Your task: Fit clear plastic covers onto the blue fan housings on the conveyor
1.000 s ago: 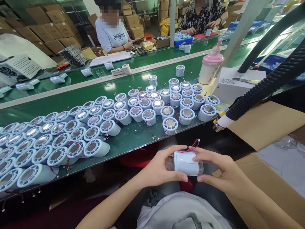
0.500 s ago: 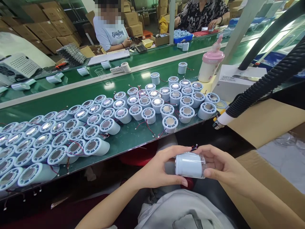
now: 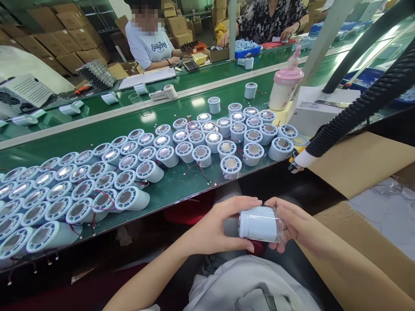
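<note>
Holding a pale-blue cylinder (image 3: 259, 223) on its side between both hands, above the lap and near the close edge of a green worktop (image 3: 178, 185). Curving the left hand (image 3: 215, 226) in a broad C around the left end, fingers along the top and thumb below, parted by just the cylinder's thickness. Grasping with the right hand (image 3: 301, 226) at the opposite end, fingers bent and drawn in, touching a clear plastic sleeve (image 3: 279, 231) around the cylinder and jutting past its right end. Cannot tell the exact placement of the right thumb. Facing close-set rows of similar cylinders (image 3: 231, 166) on the worktop, silver discs upward, some with thin red and dark wires trailing. Flanked on the right by a cardboard box (image 3: 353, 168), flap folded out, beneath a black ribbed hose (image 3: 353, 108). Opposite a person in a printed T-shirt (image 3: 152, 49), across the worktop.
</note>
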{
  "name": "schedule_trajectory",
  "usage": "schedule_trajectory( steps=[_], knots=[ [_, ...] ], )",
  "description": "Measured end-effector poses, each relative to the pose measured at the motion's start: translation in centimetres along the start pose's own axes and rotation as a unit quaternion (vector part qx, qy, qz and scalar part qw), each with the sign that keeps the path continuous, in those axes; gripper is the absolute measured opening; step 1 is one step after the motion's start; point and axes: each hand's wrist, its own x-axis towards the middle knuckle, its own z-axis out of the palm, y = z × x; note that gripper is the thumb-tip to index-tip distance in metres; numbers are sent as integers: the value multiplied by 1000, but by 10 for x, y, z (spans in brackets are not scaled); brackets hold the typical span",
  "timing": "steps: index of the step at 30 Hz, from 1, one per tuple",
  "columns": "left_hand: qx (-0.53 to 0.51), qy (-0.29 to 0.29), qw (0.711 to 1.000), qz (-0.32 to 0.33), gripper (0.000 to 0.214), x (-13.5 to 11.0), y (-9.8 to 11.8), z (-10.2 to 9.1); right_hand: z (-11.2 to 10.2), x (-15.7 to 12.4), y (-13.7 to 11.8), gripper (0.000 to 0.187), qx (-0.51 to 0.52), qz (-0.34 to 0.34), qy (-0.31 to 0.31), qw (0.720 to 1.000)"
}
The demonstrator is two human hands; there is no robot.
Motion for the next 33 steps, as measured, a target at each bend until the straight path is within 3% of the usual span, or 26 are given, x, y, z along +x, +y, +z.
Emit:
schedule_trajectory(
  steps=[5, 11, 16, 18, 20, 23, 25, 26, 27, 30, 33],
  knots=[
    [-27, 1, 1000, -11, 77, -2, 0, 2, 5, 4, 4, 52, 40, 56, -25, 997],
    [-49, -4, 999, -15, 72, -4, -1, 4, 11, 4, -1, 70, 82, 159, -54, 982],
    [-69, 9, 994, -80, 64, -5, 6, 7, 11, 5, 4, 78, 68, 182, -66, 979],
    [-82, 14, 989, -123, 63, -5, 10, 7, 7, 4, 10, 77, 9, 86, -55, 995],
    [-112, 22, 981, -158, 65, -6, 12, 7, 2, 2, 15, 66, -94, -93, -20, 991],
    [-179, 10, 966, -188, 68, -5, 13, 5, -4, -5, 17, 55, -255, -307, 21, 917],
    [-201, -10, 959, -197, 67, -5, 13, 4, -6, -9, 15, 48, -327, -353, 13, 877],
    [-198, -18, 961, -193, 68, -4, 13, 3, -7, -10, 15, 46, -341, -352, 6, 872],
    [-185, -21, 965, -183, 70, -4, 14, 2, -6, -11, 14, 47, -326, -333, -1, 885],
    [-143, -21, 979, -144, 76, -4, 16, 0, -4, -14, 13, 50, -160, -211, -24, 964],
    [-166, -33, 973, -155, 76, -5, 17, -2, -4, -14, 13, 44, -76, -159, -36, 984]
  ],
)
